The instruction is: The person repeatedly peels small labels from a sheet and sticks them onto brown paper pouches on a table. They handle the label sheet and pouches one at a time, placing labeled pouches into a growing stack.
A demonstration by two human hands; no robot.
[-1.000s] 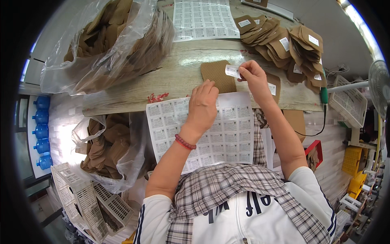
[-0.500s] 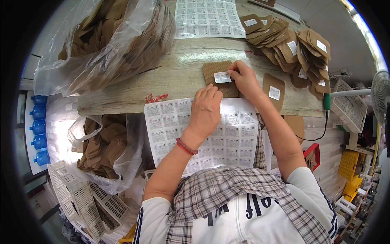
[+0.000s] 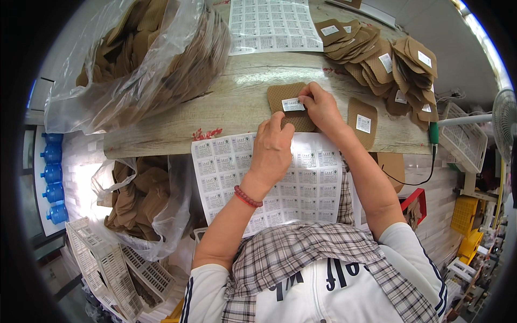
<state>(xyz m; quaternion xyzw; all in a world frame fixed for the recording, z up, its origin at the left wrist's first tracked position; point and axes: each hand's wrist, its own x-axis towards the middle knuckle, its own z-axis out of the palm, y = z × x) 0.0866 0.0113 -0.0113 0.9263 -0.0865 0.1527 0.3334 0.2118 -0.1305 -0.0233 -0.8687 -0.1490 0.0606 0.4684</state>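
A brown textured pad [image 3: 281,93] with rounded corners lies near the table's front edge. My right hand [image 3: 325,110] is closed, pinching the right end of a small white label [image 3: 292,105] over the pad's middle. Whether the label touches the pad all along cannot be made out. My left hand [image 3: 272,148] has its fingers bent, their tips at the pad's lower left edge, holding it. Under that hand a large sheet of printed labels [image 3: 221,177] hangs over the table edge toward my lap. Right of my right hand lies another pad [image 3: 360,110] bearing a white label.
Labelled pads [image 3: 371,59] are heaped at the back right. At the far edge lies a second label sheet [image 3: 272,27]. A big clear bag of brown pads [image 3: 161,64] takes up the table's left; another bag [image 3: 142,199] stands below. A green-handled tool [image 3: 433,133] sits at the right edge.
The label and my right hand's fingertips have shifted very slightly over the pad. My left hand's fingers have spread a little at the pad's edge. The whole view has tilted slightly.
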